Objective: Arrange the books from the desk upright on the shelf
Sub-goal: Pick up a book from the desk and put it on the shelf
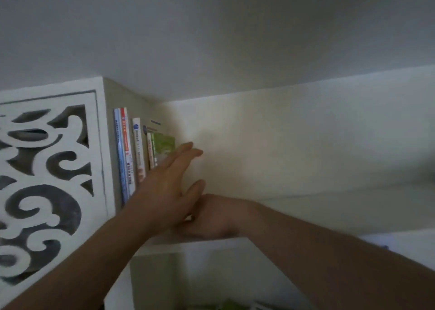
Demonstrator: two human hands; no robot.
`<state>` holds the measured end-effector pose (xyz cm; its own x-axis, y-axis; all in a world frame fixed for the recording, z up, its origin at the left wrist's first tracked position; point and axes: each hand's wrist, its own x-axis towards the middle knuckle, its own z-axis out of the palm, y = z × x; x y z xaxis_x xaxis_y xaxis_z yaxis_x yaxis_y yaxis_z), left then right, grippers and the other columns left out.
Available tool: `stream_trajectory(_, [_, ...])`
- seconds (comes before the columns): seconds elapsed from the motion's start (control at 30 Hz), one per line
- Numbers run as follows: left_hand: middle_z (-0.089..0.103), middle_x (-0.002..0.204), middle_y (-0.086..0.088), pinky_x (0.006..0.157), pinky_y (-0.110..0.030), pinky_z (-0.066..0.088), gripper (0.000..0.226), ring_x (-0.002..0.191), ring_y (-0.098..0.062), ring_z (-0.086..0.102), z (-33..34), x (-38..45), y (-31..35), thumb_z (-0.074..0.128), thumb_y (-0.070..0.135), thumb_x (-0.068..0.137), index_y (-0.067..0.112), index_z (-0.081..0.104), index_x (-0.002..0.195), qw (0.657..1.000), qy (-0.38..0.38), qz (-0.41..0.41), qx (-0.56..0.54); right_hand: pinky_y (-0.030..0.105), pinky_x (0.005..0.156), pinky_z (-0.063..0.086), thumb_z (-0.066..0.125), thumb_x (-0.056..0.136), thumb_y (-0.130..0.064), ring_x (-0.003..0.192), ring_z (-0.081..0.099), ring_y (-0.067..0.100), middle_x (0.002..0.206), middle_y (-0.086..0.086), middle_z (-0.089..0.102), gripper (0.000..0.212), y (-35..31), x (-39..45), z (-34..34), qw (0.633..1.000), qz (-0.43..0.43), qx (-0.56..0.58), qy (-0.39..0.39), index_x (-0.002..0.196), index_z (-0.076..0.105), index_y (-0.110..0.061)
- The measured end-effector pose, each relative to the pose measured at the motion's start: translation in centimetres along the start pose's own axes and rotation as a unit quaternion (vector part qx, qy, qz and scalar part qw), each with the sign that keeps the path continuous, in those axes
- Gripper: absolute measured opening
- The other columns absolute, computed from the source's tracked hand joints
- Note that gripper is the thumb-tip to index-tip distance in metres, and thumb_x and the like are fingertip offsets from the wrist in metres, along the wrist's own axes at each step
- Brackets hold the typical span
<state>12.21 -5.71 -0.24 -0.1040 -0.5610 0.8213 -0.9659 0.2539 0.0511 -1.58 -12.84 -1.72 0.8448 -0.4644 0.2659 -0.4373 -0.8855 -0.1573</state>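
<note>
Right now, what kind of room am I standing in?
Probably a home study or bedroom nook: upright books stand on a white shelf beside a carved white panel, with a plain wall behind. The left hand steadies the books.

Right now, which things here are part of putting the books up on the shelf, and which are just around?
Part of the job:
- upright books
- green book, at the row's right end
- shelf
- left hand, flat by the green book
- right hand, low behind it

Just around:
- carved white panel
- wall
</note>
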Motion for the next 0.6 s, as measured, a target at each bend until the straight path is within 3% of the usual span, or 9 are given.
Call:
stream_trajectory(0.07, [0.033,0.164,-0.005,0.115,-0.051,0.039,0.069,0.145,-0.032,0.040,1.9,0.9,0.3,0.066,0.043,0.093,0.034,0.034,0.154,0.992,-0.004,-0.123,-0.023,0.032,0.101,0.046,0.053,0.104,-0.055,0.123,0.060,0.019,0.147,-0.003,0.060,0.052,2.2,-4.6,-1.2,0.998,0.021,-0.052,-0.007,0.152,0.050,-0.035])
stream_trajectory(0.1, [0.029,0.164,-0.009,0.113,-0.057,0.040,0.071,0.144,-0.040,0.039,2.8,1.2,1.3,0.067,0.043,0.091,0.033,0.033,0.153,0.991,-0.006,-0.136,0.008,0.029,0.096,0.047,0.056,0.103,-0.056,0.119,0.061,0.014,0.143,-0.009,0.062,0.049,3.7,-7.2,-1.9,0.998,0.037,-0.058,0.016,0.149,0.053,-0.039])
stream_trajectory(0.17, [0.026,0.165,-0.007,0.112,-0.060,0.040,0.063,0.144,-0.041,0.037,5.0,1.8,4.6,0.066,0.047,0.089,0.039,0.041,0.147,0.997,-0.017,-0.049,0.063,0.026,0.091,0.050,0.062,0.100,-0.051,0.107,0.065,0.006,0.128,-0.019,0.068,0.038,6.9,-13.5,-4.1,0.988,0.098,-0.067,0.095,0.137,0.063,-0.041])
stream_trajectory(0.2, [0.031,0.165,0.000,0.111,-0.055,0.041,0.054,0.140,-0.034,0.044,6.1,2.3,7.1,0.065,0.049,0.090,0.044,0.048,0.141,0.998,-0.040,0.011,0.042,0.027,0.090,0.052,0.065,0.099,-0.047,0.099,0.066,0.004,0.117,-0.022,0.071,0.032,8.8,-17.1,-5.5,0.976,0.132,-0.088,0.148,0.130,0.069,-0.040])
stream_trajectory(0.3, [0.047,0.148,0.030,0.105,-0.029,0.043,0.038,0.127,-0.002,0.054,8.7,3.5,17.2,0.066,0.053,0.090,0.051,0.059,0.128,0.964,-0.157,0.135,-0.167,0.029,0.088,0.055,0.072,0.093,-0.037,0.082,0.067,0.005,0.083,-0.031,0.063,0.019,14.6,-28.3,-9.9,0.907,0.256,-0.171,0.288,0.111,0.078,-0.036])
stream_trajectory(0.37, [0.050,0.145,0.031,0.108,-0.023,0.040,0.043,0.130,0.003,0.050,11.4,4.7,24.1,0.066,0.051,0.090,0.048,0.059,0.132,0.930,-0.196,0.223,-0.218,0.028,0.082,0.052,0.073,0.091,-0.033,0.085,0.069,0.010,0.076,-0.032,0.059,0.012,18.3,-35.8,-12.6,0.855,0.349,-0.197,0.329,0.103,0.077,-0.036])
stream_trajectory(0.5, [0.053,0.149,0.016,0.109,-0.028,0.041,0.057,0.133,-0.009,0.049,18.1,7.8,36.8,0.068,0.040,0.094,0.039,0.049,0.148,0.902,-0.202,0.312,-0.220,0.026,0.082,0.042,0.069,0.093,-0.021,0.097,0.066,0.018,0.096,-0.010,0.070,0.020,22.9,-47.9,-14.7,0.789,0.485,-0.193,0.325,0.105,0.076,-0.035])
stream_trajectory(0.6, [0.046,0.156,0.005,0.109,-0.036,0.042,0.073,0.137,-0.020,0.047,22.5,9.2,44.4,0.067,0.044,0.093,0.033,0.034,0.157,0.899,-0.209,0.347,-0.167,0.031,0.090,0.045,0.065,0.082,0.001,0.104,0.062,0.021,0.119,-0.002,0.071,0.053,25.6,-52.6,-13.9,0.789,0.500,-0.181,0.309,0.123,0.074,-0.032])
